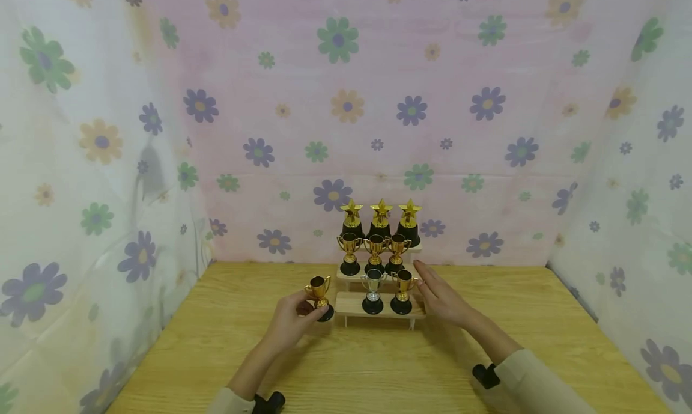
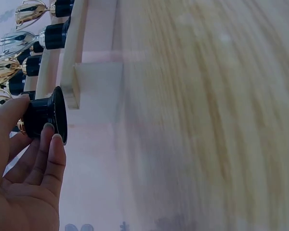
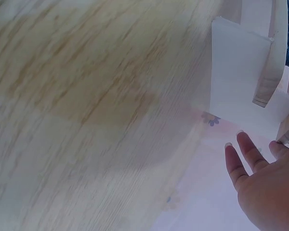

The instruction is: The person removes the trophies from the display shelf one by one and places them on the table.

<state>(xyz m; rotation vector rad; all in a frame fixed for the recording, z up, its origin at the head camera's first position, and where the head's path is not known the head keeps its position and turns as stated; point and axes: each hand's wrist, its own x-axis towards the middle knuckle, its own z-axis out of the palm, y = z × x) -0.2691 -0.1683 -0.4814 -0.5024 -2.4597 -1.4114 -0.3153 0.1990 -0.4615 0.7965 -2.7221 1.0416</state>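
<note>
Head view: fingers of left hand pinch gold cup by black base, just left of bottom shelf. Right hand beside tiered stand, fingers extended, slightly spread. On bottom shelf: silver cup, second gold cup.

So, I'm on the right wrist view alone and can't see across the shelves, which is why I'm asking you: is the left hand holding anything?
Observer: Yes, the left hand holds a gold trophy cup.
Operator: Thanks. I only catch black bases at my edge. What stands on the lowest shelf?
Observer: A silver cup, with another gold cup to its right.
Operator: And in the back row?
Observer: Three star-topped trophies, side by side.
</note>
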